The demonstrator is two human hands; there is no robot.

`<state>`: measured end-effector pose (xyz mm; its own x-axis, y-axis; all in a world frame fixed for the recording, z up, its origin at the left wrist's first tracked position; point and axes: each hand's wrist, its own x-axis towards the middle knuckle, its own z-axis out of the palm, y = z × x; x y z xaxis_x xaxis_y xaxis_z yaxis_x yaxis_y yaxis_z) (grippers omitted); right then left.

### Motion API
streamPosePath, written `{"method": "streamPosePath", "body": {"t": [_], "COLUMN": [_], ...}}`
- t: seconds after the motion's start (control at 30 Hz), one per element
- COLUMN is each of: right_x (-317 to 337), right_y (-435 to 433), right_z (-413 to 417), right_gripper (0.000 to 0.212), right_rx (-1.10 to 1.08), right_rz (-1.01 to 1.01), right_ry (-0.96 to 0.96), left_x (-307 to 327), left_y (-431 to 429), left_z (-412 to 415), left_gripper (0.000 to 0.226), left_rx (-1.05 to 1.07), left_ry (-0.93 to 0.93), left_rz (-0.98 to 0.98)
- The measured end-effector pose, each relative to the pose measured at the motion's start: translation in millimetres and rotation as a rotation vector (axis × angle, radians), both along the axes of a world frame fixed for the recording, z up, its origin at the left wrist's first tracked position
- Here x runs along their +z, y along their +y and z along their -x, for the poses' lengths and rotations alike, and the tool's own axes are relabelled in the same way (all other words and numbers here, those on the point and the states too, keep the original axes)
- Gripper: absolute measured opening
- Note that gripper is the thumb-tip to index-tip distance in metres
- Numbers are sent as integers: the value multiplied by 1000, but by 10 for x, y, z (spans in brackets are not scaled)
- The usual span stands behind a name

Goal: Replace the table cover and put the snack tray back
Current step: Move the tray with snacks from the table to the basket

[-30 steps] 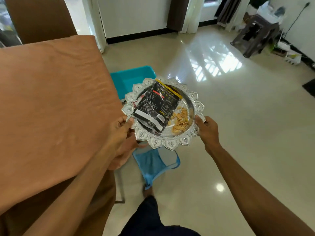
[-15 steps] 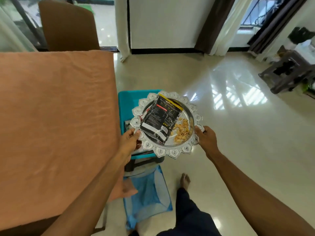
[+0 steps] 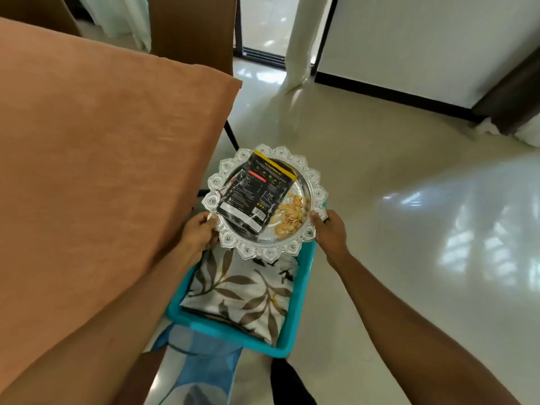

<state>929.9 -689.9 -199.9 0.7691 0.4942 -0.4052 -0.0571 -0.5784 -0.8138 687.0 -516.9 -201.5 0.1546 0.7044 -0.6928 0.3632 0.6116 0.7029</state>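
Head: left hand [image 3: 198, 235], right hand [image 3: 330, 235] hold scalloped silver tray [image 3: 270, 253].

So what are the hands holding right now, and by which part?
The silver snack tray, by its scalloped rim: left hand on the near-left edge, right hand on the near-right edge.

Seen from above, a person's two hands hold a round silver snack tray [image 3: 317, 182] with a scalloped rim; the left hand [image 3: 198, 233] grips its left edge, the right hand [image 3: 330, 233] its right. On it lie a black snack packet [image 3: 254, 194] and loose nut shells [image 3: 289, 216]. Below sits a teal basket [image 3: 301, 299] holding folded leaf-print cloth [image 3: 242, 290]. An orange-brown table cover [image 3: 96, 159] fills the left.
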Motion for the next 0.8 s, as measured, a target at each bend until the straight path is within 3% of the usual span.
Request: {"method": "streamPosePath", "body": {"t": [0.2,0.3,0.5,0.7,0.8], "right_x": [-502,-689,-786,-657,-578], "right_y": [290,288,254,236,176], "right_z": [-321,-368,-450,-422,-393], "right_gripper": [35,22,28,30,32], "right_rx": [64,85,173,91,107], "right_rz": [21,24,18,55,120], "right_ry": [77,117,162,285,363], "left_x": [-486,-636,-695,-562,-421], "left_y": [153,180,144,30,-124], "left_z": [-241,-254,-305,-302,-247], "left_gripper": [31,32,16,31,26], "left_rx": [79,90,39,19,7], "left_ry": [60,53,121,163,159], "left_rz": [59,44,-56,-19,-15]}}
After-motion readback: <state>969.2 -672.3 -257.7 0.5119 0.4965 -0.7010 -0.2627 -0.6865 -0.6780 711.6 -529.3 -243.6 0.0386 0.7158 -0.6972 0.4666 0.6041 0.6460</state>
